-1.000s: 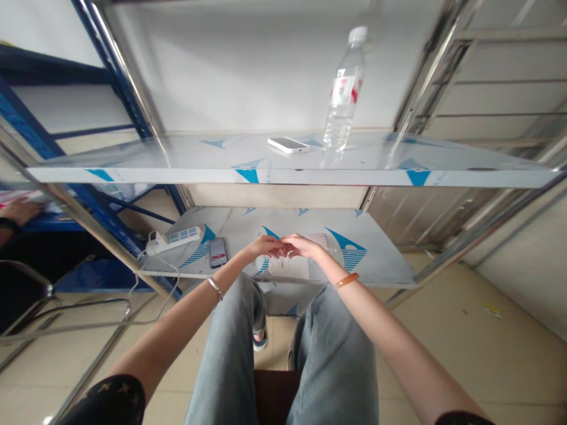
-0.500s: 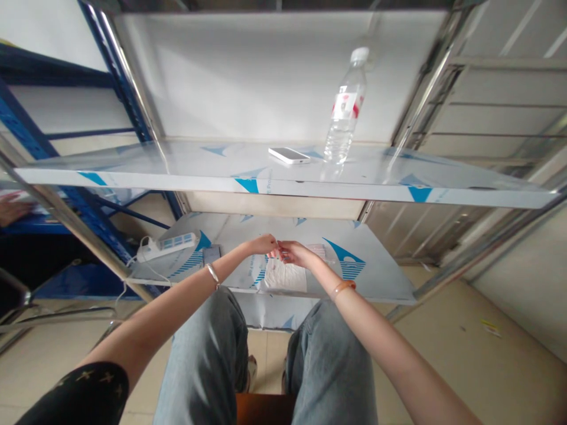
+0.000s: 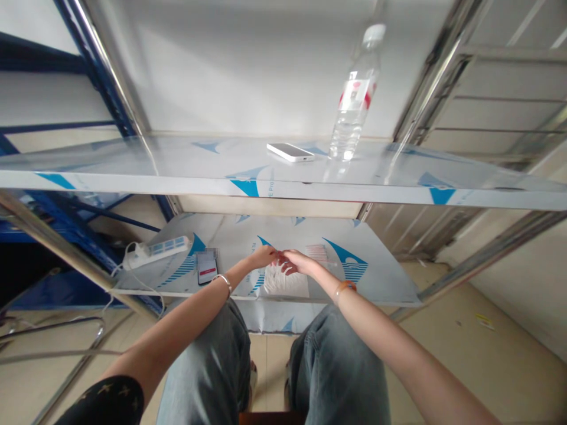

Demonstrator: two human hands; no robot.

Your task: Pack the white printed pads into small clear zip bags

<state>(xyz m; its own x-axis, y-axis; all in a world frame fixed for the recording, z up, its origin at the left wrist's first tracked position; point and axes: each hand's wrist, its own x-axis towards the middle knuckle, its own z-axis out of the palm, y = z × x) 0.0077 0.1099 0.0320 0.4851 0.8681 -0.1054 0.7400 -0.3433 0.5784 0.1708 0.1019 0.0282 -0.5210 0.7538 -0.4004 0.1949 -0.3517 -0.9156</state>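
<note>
Over the lower shelf my left hand (image 3: 264, 256) and my right hand (image 3: 296, 261) meet at the fingertips. The left fingers are closed in a pinch; those of the right are bent in toward them. Whatever lies between the fingertips is too small to make out. Just beneath the hands is a crumpled white tissue-like sheet (image 3: 287, 285). Behind my right wrist lies a small flat item with pinkish-red stripes (image 3: 316, 252), its kind unclear. A phone (image 3: 206, 268) with a lit screen rests left of my left hand.
A white power strip (image 3: 157, 252) with a cable sits at the lower shelf's left. The upper shelf (image 3: 186, 183) crosses above my hands, carrying a white phone (image 3: 290, 152) and an upright water bottle (image 3: 354, 100). Metal posts and a blue rack (image 3: 95, 77) stand at the side.
My view has shifted closer, and both hands sit slightly lower in it, still together. The right fingers hang a little lower. More of the lower phone now shows beside my left forearm.
</note>
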